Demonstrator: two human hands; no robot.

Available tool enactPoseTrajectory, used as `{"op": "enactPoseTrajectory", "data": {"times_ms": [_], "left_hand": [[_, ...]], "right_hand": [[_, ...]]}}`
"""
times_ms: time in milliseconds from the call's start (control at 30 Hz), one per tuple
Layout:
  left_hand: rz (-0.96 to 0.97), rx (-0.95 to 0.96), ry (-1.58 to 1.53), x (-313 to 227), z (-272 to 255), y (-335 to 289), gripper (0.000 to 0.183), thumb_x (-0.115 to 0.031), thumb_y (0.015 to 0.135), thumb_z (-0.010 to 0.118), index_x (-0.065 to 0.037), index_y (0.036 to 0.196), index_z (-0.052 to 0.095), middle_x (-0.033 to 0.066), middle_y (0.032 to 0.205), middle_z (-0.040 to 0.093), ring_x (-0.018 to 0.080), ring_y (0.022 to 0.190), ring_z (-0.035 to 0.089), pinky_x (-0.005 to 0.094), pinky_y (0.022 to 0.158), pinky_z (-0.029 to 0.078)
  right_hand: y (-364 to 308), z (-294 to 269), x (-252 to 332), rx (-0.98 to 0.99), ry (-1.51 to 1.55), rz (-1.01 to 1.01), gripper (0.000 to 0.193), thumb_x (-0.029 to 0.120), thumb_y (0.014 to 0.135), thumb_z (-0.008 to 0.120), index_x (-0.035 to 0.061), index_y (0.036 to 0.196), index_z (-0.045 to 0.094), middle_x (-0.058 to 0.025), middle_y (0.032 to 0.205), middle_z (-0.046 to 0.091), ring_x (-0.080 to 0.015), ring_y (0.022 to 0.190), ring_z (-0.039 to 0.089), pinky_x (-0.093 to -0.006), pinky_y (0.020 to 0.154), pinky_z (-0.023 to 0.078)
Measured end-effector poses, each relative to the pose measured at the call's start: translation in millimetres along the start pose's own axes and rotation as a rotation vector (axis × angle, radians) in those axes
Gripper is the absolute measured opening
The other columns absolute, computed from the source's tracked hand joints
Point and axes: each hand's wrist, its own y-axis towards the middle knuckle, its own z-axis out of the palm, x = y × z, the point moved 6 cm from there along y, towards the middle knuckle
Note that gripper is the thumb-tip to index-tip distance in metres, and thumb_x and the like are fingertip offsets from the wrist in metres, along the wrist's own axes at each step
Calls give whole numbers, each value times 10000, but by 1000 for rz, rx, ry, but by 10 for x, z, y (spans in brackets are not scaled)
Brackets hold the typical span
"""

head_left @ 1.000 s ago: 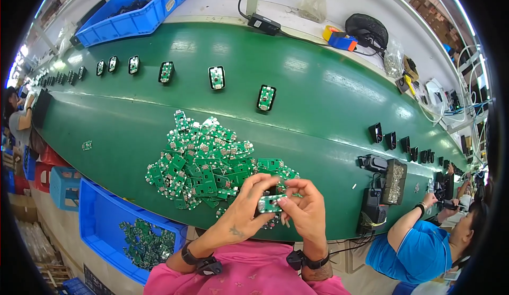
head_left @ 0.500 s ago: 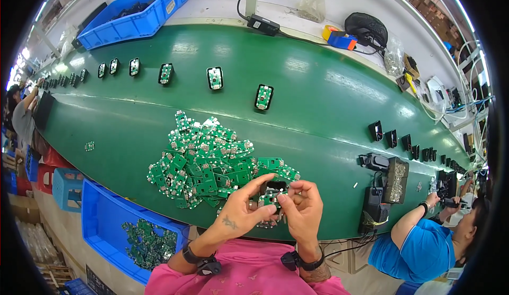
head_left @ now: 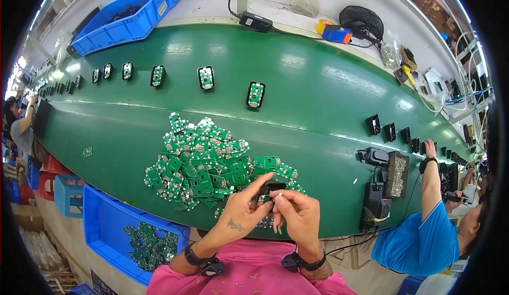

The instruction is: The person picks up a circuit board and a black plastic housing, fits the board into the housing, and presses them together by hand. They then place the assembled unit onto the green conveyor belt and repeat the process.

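Note:
In front of my chest, my left hand (head_left: 241, 210) is closed around a small black plastic case (head_left: 274, 187), thumb and forefinger along its sides. My right hand (head_left: 299, 214) pinches at the case's opening, where a green circuit board (head_left: 268, 199) shows partly between the fingers. A small pale bit sticks up by the right fingertips; how far the board sits inside the case is hidden. Just beyond my hands spreads a heap of loose green circuit boards (head_left: 201, 162), some of them under my fingers.
Black cases with boards (head_left: 255, 94) stand in a line toward the far left. Dark cases (head_left: 389, 131) line the right, where a co-worker's hand (head_left: 430, 147) reaches. Nearby are a tray of small metal parts (head_left: 396, 174) and a blue bin (head_left: 98, 226) below the left edge.
My right fingers have turned and drawn in at the case, and less of the board shows. The co-worker's arm has stretched out to the row of dark cases. The whole view has shifted slightly.

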Motion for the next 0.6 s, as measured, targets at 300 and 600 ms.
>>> {"op": "enactPoseTrajectory", "data": {"times_ms": [300,600], "left_hand": [[302,-293,336,-116,-78,-64,594,26,887,624,-46,1444,431,147,1171,635,132,905,660,265,706,566],[506,-190,514,-335,-2,-79,621,54,824,664,-23,1407,464,226,1261,603,354,1079,646,356,848,540]], "right_hand": [[10,75,391,-28,-732,-507,46,26,867,661,-16,874,676,-81,669,594,-177,540,572,-301,492,424],[157,34,485,318,-784,-329,77,80,846,670,3,853,674,-133,690,618,-303,580,615,-379,526,473]]}}
